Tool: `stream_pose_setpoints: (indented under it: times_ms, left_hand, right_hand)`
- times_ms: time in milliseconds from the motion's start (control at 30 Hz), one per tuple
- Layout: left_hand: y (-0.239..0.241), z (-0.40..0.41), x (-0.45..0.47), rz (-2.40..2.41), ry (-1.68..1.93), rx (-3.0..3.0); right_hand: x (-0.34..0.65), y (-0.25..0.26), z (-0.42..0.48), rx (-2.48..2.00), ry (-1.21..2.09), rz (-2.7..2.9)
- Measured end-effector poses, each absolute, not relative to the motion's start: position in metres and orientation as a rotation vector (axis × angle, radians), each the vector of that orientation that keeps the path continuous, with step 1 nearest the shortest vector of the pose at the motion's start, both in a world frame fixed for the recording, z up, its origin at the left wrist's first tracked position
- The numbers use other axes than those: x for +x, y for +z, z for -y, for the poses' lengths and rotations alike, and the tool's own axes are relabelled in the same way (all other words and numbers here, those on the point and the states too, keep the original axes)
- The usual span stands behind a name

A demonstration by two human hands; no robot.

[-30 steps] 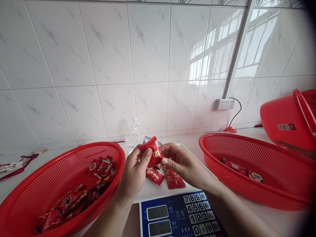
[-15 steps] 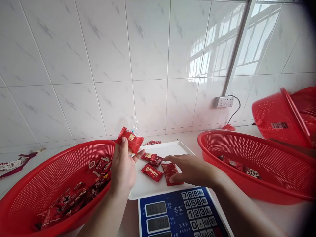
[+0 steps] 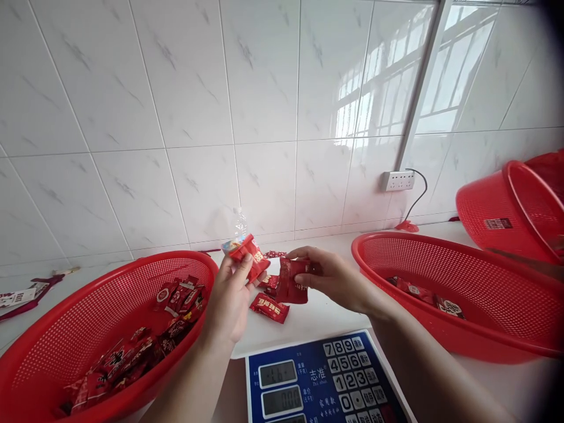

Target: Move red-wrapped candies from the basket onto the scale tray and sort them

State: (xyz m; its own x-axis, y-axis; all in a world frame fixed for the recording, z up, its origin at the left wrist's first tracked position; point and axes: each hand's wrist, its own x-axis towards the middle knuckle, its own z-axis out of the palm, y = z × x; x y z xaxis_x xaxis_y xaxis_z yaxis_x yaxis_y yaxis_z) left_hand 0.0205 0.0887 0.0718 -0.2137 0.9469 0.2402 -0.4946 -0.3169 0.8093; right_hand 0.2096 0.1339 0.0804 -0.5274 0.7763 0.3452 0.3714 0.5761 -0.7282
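My left hand [image 3: 229,296] grips a small red pouch [image 3: 250,258] by its lower edge, raised above the white pan of the scale [image 3: 308,320]. My right hand [image 3: 332,276] pinches a red candy packet [image 3: 292,282] just to the right of the pouch, lifted off the pan. Another red packet [image 3: 269,308] lies flat on the pan below both hands, and one more [image 3: 268,283] sits behind it. The scale's blue panel [image 3: 324,382] with displays and number keys faces me.
A red mesh basket [image 3: 53,352] at left holds several red candy packets [image 3: 132,346]. A second red basket [image 3: 462,282] at right holds a few packets [image 3: 429,299]. A tilted red tub [image 3: 511,214] stands far right. A clear bottle [image 3: 239,226] and a wall socket [image 3: 399,180] are by the tiled wall.
My right hand has picked a packet up off the scale pan and raised it beside the pouch. My left hand has shifted right and slightly down with the pouch.
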Motion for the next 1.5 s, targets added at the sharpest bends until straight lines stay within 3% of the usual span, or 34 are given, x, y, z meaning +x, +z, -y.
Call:
stream_pose_setpoints:
  times_ms: [100, 367, 533, 667, 833, 1133, 1333, 1500]
  left_hand:
    - [0.073, -0.086, 0.023, -0.698, 1.584, 0.974]
    - [0.073, -0.076, 0.03, -0.763, 1.306, 1.173]
    - [0.076, -0.078, 0.026, -0.75, 1.67, 1.005]
    - [0.082, -0.08, 0.017, -0.724, 1.898, 0.952]
    - [0.084, -0.079, 0.015, -0.735, 1.883, 0.966]
    - [0.083, -0.078, 0.02, -0.751, 1.836, 1.016]
    - [0.083, -0.077, 0.02, -0.769, 1.807, 1.028]
    - [0.081, -0.078, 0.021, -0.777, 1.789, 1.046]
  right_hand:
    - [0.206, 0.079, -0.132, -0.617, 1.106, 1.912]
    - [0.193, 0.075, -0.127, -0.59, 1.137, 1.741]
    - [0.191, 0.071, -0.126, -0.747, 0.833, 1.864]
    - [0.182, 0.062, -0.122, -0.821, 0.663, 2.402]
    - [0.175, 0.059, -0.116, -0.743, 0.564, 2.765]
    - [0.191, 0.067, -0.126, -1.045, 0.472, 2.623]
    - [0.192, 0.063, -0.129, -0.959, 0.554, 2.683]
    - [0.195, 0.062, -0.131, -1.003, 0.43, 2.627]
